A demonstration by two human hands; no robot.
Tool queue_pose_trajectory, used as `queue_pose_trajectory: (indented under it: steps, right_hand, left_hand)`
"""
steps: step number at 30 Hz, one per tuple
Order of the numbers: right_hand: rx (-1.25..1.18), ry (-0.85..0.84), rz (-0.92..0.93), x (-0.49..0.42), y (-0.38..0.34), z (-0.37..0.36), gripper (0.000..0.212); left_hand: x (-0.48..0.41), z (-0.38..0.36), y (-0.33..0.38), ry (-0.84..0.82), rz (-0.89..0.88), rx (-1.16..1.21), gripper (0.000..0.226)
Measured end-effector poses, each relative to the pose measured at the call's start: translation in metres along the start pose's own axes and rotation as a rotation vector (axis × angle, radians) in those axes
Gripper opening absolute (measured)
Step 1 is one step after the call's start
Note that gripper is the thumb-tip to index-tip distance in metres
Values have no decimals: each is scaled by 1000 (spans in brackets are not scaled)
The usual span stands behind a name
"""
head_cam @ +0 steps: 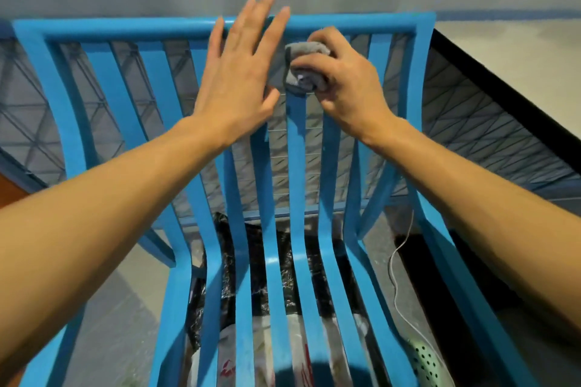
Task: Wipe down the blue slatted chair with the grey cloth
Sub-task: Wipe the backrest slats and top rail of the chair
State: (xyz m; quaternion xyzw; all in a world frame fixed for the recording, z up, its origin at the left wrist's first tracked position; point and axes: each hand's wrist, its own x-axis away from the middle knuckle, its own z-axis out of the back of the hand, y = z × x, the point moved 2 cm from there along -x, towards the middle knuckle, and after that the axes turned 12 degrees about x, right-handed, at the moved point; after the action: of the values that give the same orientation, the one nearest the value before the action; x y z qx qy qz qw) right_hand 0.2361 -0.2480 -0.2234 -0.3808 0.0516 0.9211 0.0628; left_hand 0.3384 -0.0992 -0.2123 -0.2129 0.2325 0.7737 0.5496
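The blue slatted chair [116,94] fills the view, its backrest slats curving down into the seat. My right hand [345,78] grips the bunched grey cloth [303,67] and holds it against the upper part of a backrest slat, just under the top rail. My left hand [240,72] is flat with straight fingers in front of the slats to the left of the cloth, fingertips reaching past the top rail. Whether it touches the slats is unclear.
A grey wire-mesh frame [471,122] stands behind the backrest against a pale wall. Under the seat lie black and printed plastic bags [284,254]. A white cable [396,264] runs down to a green perforated object [424,364] at the lower right.
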Motion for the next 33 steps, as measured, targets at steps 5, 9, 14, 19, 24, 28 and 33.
queue_pose_trajectory:
  steps: [5,9,14,19,24,28,33]
  right_hand:
    - [14,-113,25,39,-8,-25,39]
    - [22,-163,64,39,-8,-20,41]
    - [-37,32,-43,-1,-2,-3,27]
    - [-80,14,-42,30,-13,-26,25]
    - [-71,-153,-13,96,-33,-58,28]
    - [-53,-296,48,141,-42,-82,27]
    - [43,-540,205,188,-51,-119,31]
  left_hand:
    - [-10,-10,-9,-21,37,-104,84]
    - [-9,-11,-12,7,15,-118,79]
    - [-9,-14,-11,61,21,-96,72]
    - [-10,-16,-9,105,33,-90,72]
    - [-10,-19,-8,132,43,-107,71]
    - [-10,-21,-7,146,60,-116,71]
    - [-11,-22,-6,177,77,-93,72]
